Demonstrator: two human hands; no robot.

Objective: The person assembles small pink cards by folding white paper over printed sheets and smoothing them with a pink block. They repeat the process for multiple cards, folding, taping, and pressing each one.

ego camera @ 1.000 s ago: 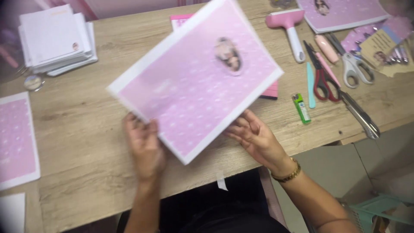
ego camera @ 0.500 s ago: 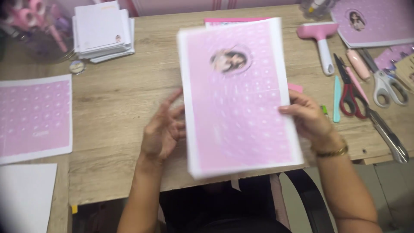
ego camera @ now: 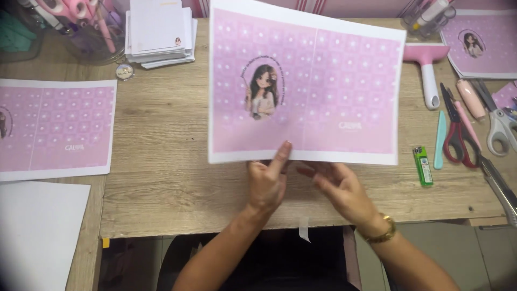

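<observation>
A pink printed sheet [ego camera: 323, 91] with a white border and a cartoon girl picture is held up over the wooden table [ego camera: 172, 161], facing me in landscape. My left hand [ego camera: 267, 180] pinches its lower edge near the middle, one finger laid on the front. My right hand [ego camera: 339, 186] is just beside it under the same edge, fingers curled, touching the sheet from below.
A matching pink sheet [ego camera: 54, 126] lies at the left above white paper [ego camera: 37, 231]. A stack of white pads [ego camera: 159, 29] sits at the back. At the right lie a pink squeegee [ego camera: 428, 70], green lighter [ego camera: 423, 165], red scissors [ego camera: 458, 134], grey scissors [ego camera: 498, 126] and a cutter [ego camera: 498, 186].
The sheet has been turned from upright to landscape and raised toward the back of the table. Both hands have come together at its lower edge.
</observation>
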